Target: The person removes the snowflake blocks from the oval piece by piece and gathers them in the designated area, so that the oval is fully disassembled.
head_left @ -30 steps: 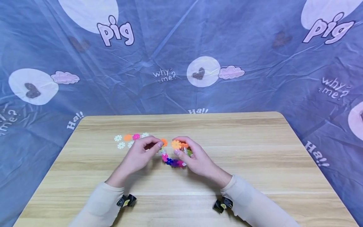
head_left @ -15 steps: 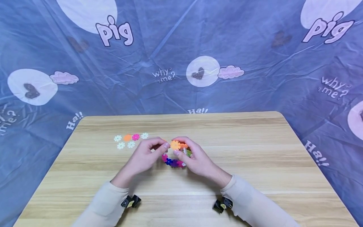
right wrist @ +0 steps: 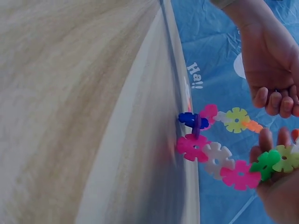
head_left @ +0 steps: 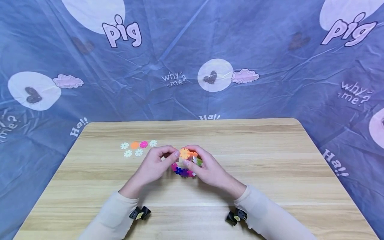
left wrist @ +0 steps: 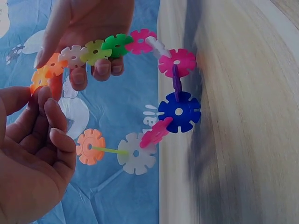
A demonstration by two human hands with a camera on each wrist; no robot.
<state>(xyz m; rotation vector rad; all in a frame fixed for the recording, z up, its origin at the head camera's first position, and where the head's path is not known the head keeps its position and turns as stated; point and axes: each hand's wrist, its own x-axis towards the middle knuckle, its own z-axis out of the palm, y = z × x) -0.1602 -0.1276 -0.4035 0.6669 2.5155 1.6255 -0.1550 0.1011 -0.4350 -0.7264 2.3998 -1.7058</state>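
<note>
A chain of notched plastic flower discs (left wrist: pixel 178 112) in orange, white, green, pink, purple and blue curves down between the hands, low over the table. My right hand (head_left: pixel 207 166) grips its orange end, with fingers behind the white and green discs. My left hand (head_left: pixel 160 162) pinches the edge of the orange flower disc (head_left: pixel 184 153) at that end, between thumb and fingertips. The chain's other end, an orange disc (left wrist: pixel 90 146) joined to a yellow-green one seen edge-on, hangs loose below the left fingers in the left wrist view.
Several loose flower discs lie left of the hands on the wooden table (head_left: pixel 240 140): white ones (head_left: pixel 127 153), an orange one (head_left: pixel 135 145) and a pink one (head_left: pixel 144 144). A blue printed cloth (head_left: pixel 186 43) hangs behind the table.
My left hand has moved right, from beside the chain's loose orange end to the orange disc at the right hand. The right hand has stayed nearly still.
</note>
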